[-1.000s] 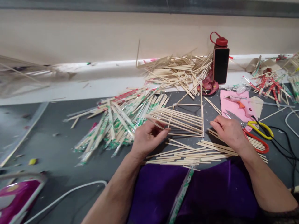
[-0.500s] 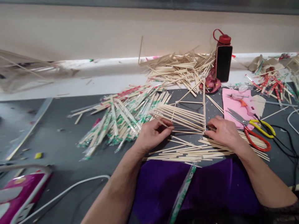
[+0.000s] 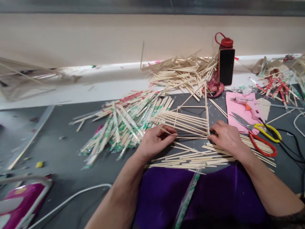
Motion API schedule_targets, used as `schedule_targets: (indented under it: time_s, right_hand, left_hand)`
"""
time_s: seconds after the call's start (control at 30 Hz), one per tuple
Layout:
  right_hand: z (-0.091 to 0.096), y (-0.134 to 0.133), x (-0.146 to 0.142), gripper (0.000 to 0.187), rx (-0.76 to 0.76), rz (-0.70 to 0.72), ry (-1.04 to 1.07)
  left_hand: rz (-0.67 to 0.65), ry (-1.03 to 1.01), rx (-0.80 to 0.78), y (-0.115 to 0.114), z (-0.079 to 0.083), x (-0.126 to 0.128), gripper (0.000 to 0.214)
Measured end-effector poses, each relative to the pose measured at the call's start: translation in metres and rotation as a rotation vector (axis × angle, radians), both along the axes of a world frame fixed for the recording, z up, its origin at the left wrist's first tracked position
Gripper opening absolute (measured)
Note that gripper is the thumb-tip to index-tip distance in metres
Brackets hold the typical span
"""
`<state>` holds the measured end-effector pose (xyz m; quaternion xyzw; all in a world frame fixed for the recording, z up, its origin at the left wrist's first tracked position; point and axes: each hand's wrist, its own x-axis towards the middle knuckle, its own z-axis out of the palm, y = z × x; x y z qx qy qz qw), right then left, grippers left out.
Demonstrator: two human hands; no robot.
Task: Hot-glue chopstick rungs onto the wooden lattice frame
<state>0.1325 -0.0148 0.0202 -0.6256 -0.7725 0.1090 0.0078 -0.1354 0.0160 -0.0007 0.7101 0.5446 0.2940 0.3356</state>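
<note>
A frame of glued wooden sticks (image 3: pixel 188 122) lies on the grey table (image 3: pixel 59 149) in front of me. My left hand (image 3: pixel 154 141) pinches a thin stick (image 3: pixel 164 129) at the frame's near left corner, fingers closed. My right hand (image 3: pixel 226 136) rests at the frame's near right corner, fingers curled onto the sticks there; what it grips is hidden. Loose bare sticks (image 3: pixel 195 157) lie in a row just under both hands, above the purple cloth (image 3: pixel 202 197) on my lap.
A heap of wrapped chopsticks (image 3: pixel 124 121) lies to the left, bare sticks (image 3: pixel 181 71) behind. A red-capped bottle (image 3: pixel 225 60), a glue gun (image 3: pixel 245 105) on pink paper, scissors (image 3: pixel 262 135), cables at right, a white cable (image 3: pixel 69 198) and a pink object (image 3: pixel 21 200) at left.
My right hand has moved left from beside the scissors to the frame's near right corner. My left hand stayed at the left corner with its stick.
</note>
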Motion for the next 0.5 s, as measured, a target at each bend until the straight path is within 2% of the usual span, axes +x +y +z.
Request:
schedule_targets:
  time_s: [0.1, 0.17, 0.27, 0.37, 0.5]
  right_hand:
    - [-0.001, 0.000, 0.001, 0.026, -0.007, -0.001, 0.011]
    - [0.000, 0.000, 0.000, 0.026, -0.016, 0.005, 0.015]
    - [0.002, -0.001, -0.001, 0.026, -0.021, 0.011, 0.016]
    - [0.003, -0.002, -0.001, 0.025, -0.014, 0.019, 0.018]
    - [0.002, -0.003, -0.001, 0.026, -0.019, 0.032, 0.020]
  left_hand:
    - [-0.068, -0.121, -0.177, 0.000, 0.006, -0.008, 0.023]
    - [-0.129, -0.231, -0.304, 0.001, 0.010, -0.016, 0.031]
    - [-0.123, -0.315, -0.389, 0.003, 0.013, -0.026, 0.031]
    - [0.002, -0.320, -0.346, 0.007, 0.014, -0.026, 0.019]
    - [0.171, -0.277, -0.173, 0.011, 0.016, -0.012, 0.012]
